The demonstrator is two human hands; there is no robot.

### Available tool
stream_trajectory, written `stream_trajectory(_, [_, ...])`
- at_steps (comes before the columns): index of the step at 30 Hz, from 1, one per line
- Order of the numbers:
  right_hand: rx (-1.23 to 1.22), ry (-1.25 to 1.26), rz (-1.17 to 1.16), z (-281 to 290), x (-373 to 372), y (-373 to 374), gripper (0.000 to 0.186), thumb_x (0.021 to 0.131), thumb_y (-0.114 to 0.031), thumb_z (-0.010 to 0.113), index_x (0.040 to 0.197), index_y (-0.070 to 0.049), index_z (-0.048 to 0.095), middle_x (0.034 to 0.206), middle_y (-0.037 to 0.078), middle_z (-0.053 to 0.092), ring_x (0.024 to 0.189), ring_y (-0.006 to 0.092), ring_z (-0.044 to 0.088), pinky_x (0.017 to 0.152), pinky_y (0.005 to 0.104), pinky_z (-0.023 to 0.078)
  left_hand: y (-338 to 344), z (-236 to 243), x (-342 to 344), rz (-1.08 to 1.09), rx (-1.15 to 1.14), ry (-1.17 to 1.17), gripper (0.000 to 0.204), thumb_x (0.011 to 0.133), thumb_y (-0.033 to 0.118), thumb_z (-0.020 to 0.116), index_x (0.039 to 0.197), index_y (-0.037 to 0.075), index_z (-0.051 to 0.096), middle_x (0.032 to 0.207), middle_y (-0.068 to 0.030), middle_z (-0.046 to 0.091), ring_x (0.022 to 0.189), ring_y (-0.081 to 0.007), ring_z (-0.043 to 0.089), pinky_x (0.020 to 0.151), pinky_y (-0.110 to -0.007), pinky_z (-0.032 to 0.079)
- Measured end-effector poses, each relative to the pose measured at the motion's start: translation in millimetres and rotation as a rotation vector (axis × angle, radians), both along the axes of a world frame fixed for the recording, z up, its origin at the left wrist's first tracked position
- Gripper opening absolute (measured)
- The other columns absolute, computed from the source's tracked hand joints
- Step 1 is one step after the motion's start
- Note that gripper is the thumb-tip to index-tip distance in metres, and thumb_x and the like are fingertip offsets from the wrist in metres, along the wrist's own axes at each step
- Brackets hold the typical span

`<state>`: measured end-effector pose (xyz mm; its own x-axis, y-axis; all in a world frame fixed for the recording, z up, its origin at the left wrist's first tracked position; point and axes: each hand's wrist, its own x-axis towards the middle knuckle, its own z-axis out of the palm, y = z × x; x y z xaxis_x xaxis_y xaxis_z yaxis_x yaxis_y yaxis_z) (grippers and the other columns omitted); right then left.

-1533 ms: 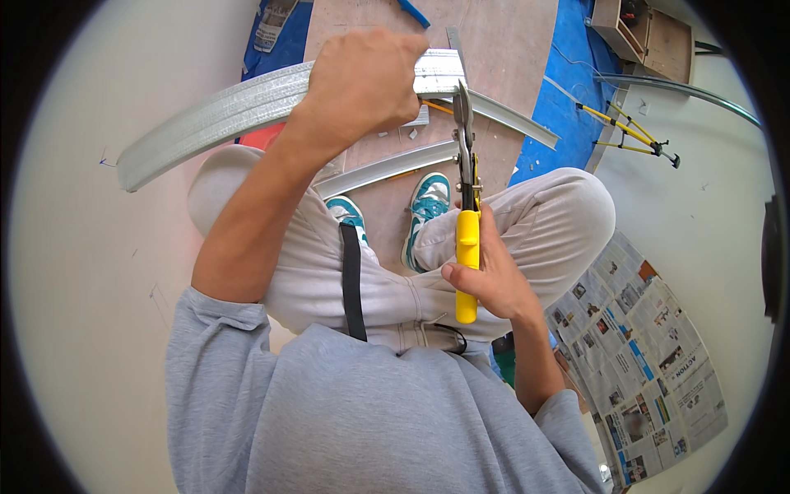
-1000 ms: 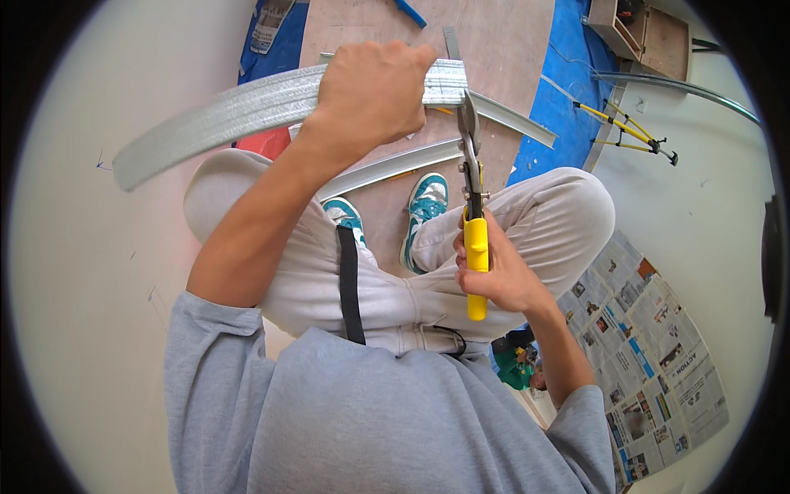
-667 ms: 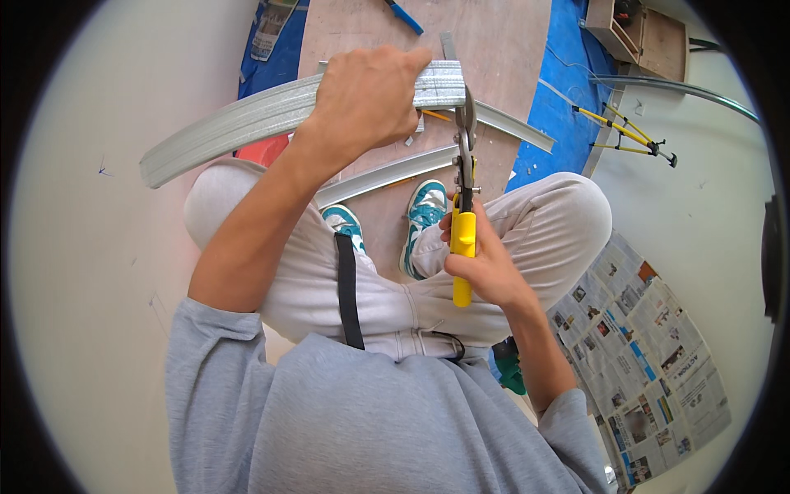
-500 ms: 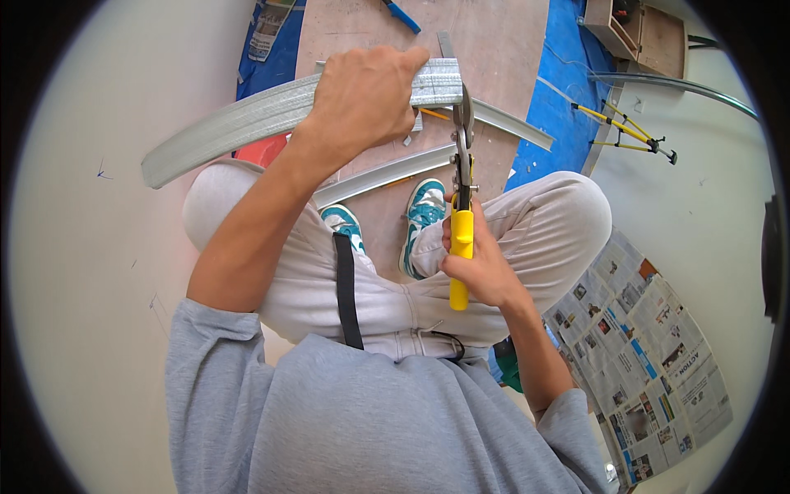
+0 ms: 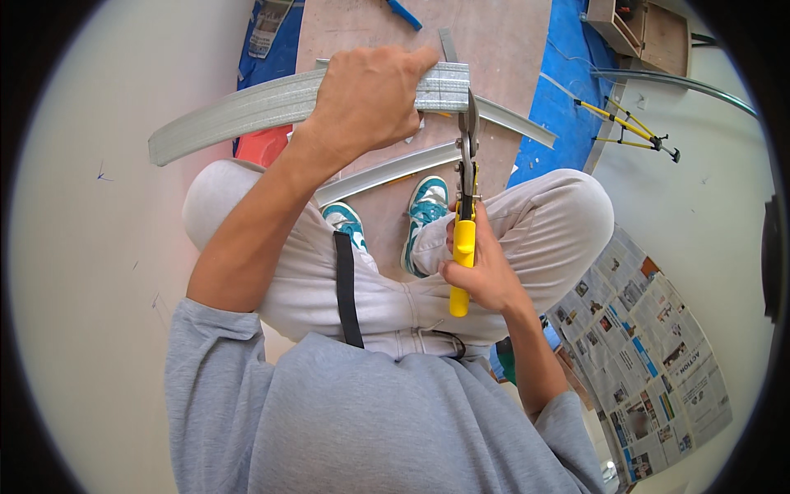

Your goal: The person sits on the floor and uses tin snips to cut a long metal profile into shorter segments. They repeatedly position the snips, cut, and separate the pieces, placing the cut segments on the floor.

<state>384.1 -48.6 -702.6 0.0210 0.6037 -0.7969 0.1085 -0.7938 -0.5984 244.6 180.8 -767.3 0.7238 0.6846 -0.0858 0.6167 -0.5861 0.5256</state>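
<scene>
My left hand [image 5: 370, 95] grips a ribbed metal channel [image 5: 239, 114] near its right end, fingers wrapped over it. The channel is held up off the floor and stretches away to the left. In my right hand [image 5: 487, 267] are yellow-handled tin snips [image 5: 464, 243], pointing away from me. Their jaws [image 5: 469, 115] are at the channel's right end, by its near corner. How deep the blades reach into the metal I cannot tell.
Metal strips, one a channel [image 5: 391, 173], lie on the pinkish board [image 5: 494, 49] beyond my shoes. A blue-handled tool [image 5: 404, 14] sits at the far side. Blue sheeting, a yellow tripod [image 5: 625, 128], a wooden box [image 5: 642, 37] and newspaper [image 5: 658, 362] are to the right.
The channel and the snips have shifted slightly to the right. The channel's left end has risen a little in view. Both hands keep their holds.
</scene>
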Motion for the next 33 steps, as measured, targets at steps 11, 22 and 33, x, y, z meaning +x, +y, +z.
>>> stream_trajectory(11, [-0.064, 0.279, -0.150, -15, -4, -11, 0.056, 0.074, -0.003, 0.064, 0.125, -0.010, 0.042, 0.102, 0.003, 0.047, 0.092, 0.0123, 0.050, 0.082, 0.0286, 0.046, -1, -5, 1, -0.081, 0.067, -0.003, 0.022, 0.072, 0.012, 0.074, 0.093, 0.008, 0.069, 0.081, -0.0155, 0.073, 0.074, -0.0360, 0.074, 0.065, -0.045, 0.058])
stream_trajectory(22, [-0.051, 0.367, -0.171, -33, -7, -20, 0.048, 0.080, -0.003, 0.067, 0.121, -0.010, 0.044, 0.097, 0.001, 0.051, 0.085, 0.0115, 0.055, 0.077, 0.0279, 0.048, -2, -5, -5, -0.085, -0.019, 0.136, 0.033, 0.070, 0.011, 0.073, 0.103, 0.007, 0.070, 0.087, -0.0162, 0.073, 0.080, -0.0374, 0.073, 0.070, -0.047, 0.057])
stream_trajectory(33, [0.002, 0.276, -0.162, -25, -15, -18, 0.046, 0.078, -0.002, 0.066, 0.118, -0.008, 0.044, 0.094, 0.001, 0.050, 0.082, 0.0100, 0.052, 0.073, 0.0275, 0.048, -5, 3, -9, -0.087, -0.045, 0.102, 0.034, 0.072, 0.010, 0.071, 0.105, 0.008, 0.070, 0.089, -0.0137, 0.073, 0.083, -0.0363, 0.072, 0.072, -0.045, 0.056])
